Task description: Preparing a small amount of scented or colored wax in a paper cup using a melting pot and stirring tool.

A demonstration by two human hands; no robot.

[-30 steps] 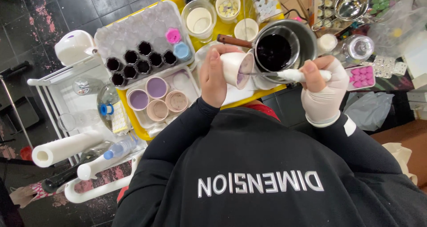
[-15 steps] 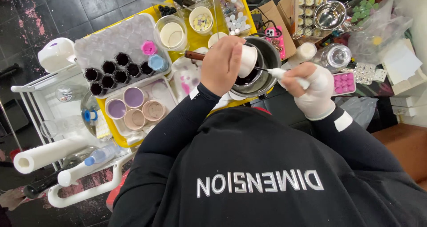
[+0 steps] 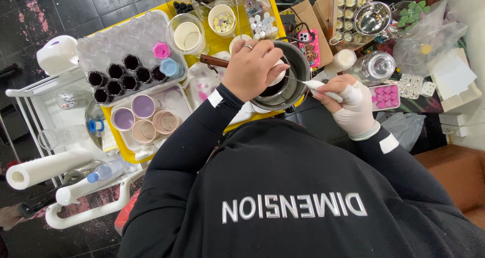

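My left hand (image 3: 250, 68), bare with a ring on one finger, holds a small white cup (image 3: 277, 76) tipped over a metal pot (image 3: 295, 68) with a wooden handle (image 3: 213, 61). My right hand (image 3: 348, 104), in a white glove, grips the white handle of a thin metal tool (image 3: 316, 85) whose tip reaches into the cup. The pot stands on a yellow table (image 3: 225, 43). My black sleeves and shirt fill the lower half of the view.
A white tray (image 3: 177, 94) left of the pot holds several round moulds (image 3: 144, 106) with purple and pink fill. Behind it lie dark cups (image 3: 124, 71), a clear tub (image 3: 188, 34), a pink mould (image 3: 384, 96), a glass jar (image 3: 379, 66), a steel bowl (image 3: 373, 16). A paper roll (image 3: 40, 169) rests on a white trolley.
My left hand carried the cup from beside the pot to over it and tipped it further. My right hand followed with the tool. The view shifted a little.
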